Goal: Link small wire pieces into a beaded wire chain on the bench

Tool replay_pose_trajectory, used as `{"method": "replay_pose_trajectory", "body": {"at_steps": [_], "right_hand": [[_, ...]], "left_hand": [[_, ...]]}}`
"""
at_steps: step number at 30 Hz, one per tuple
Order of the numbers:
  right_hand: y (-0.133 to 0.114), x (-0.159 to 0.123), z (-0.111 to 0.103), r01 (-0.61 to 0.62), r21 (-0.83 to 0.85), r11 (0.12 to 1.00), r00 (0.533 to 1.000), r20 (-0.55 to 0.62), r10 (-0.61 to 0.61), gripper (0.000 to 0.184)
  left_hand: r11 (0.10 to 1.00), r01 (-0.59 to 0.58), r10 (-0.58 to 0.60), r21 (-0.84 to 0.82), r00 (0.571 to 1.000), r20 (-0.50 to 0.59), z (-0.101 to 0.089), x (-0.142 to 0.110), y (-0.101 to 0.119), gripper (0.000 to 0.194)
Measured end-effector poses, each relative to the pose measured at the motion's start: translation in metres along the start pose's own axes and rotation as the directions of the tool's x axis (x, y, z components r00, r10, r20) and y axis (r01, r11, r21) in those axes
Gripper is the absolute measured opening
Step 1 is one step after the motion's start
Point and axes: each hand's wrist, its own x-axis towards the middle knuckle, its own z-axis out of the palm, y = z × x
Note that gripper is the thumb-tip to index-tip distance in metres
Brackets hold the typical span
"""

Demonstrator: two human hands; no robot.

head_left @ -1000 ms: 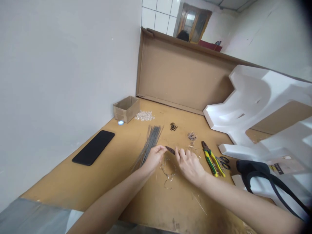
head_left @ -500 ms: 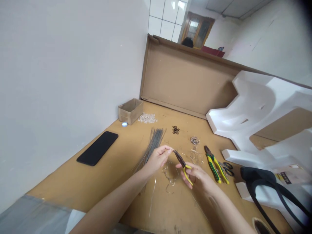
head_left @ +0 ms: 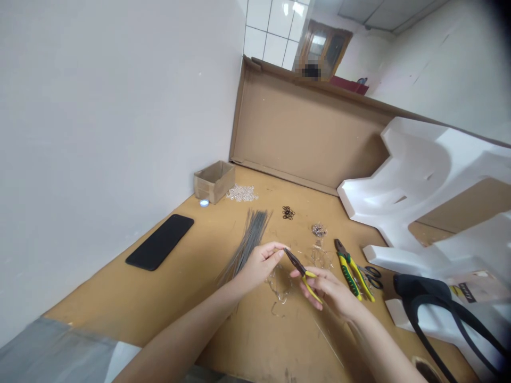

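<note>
My left hand (head_left: 261, 261) is closed in a pinch at the tips of the needle-nose pliers (head_left: 295, 260), on what looks like the end of a thin wire (head_left: 330, 343); most of it is hard to see. Yellow handles sit in my right hand (head_left: 325, 287), its fingers curled round them. Below the pliers lie bent wire pieces (head_left: 278, 290). A bundle of straight grey wires (head_left: 251, 239) rests just behind my left hand, partly covered by it.
Beyond my hands are black rings (head_left: 288, 213), a heap of small metal parts (head_left: 319, 230) and a clear pile (head_left: 242, 192) by a small cardboard box (head_left: 214, 182). Green-yellow pliers (head_left: 353, 270) and scissors (head_left: 372, 276) lie right, near white foam (head_left: 399, 197). A black phone (head_left: 160, 242) lies left.
The pliers' handles have swung slightly right and down with my right hand. A thin wire visible below my left wrist before no longer shows there; a thin line shows more clearly lower right.
</note>
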Motion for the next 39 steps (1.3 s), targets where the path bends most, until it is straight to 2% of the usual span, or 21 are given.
{"method": "replay_pose_trajectory", "body": {"at_steps": [5,17,24,34,39], "right_hand": [[-0.0021,0.0001,0.0000,-0.009,0.026,1.000,1.000,0.011,0.008,0.033],[0.0010,0.0036,-0.0042,-0.018,0.055,0.998,1.000,0.016,0.018,0.034],[0.0013,0.0044,-0.0061,-0.040,0.117,0.992,0.997,0.066,0.033,0.034],[0.0018,0.0038,-0.0039,0.011,-0.012,1.000,1.000,0.020,-0.010,0.033],[0.0011,0.0037,-0.0014,-0.025,-0.181,0.983,0.996,-0.088,0.009,0.034]], "left_hand": [[1.000,0.004,-0.004,0.000,1.000,-0.023,-0.0004,-0.0003,0.0023,0.028],[1.000,0.008,-0.008,-0.016,1.000,0.008,-0.0001,-0.0017,0.0018,0.029],[0.999,0.032,-0.031,-0.029,0.999,0.018,-0.0002,-0.0008,0.0002,0.031],[0.999,0.039,-0.039,-0.011,0.999,0.010,0.0000,-0.0014,0.0054,0.031],[0.999,0.032,-0.032,0.006,0.999,-0.006,-0.0002,0.0003,-0.0003,0.030]]}}
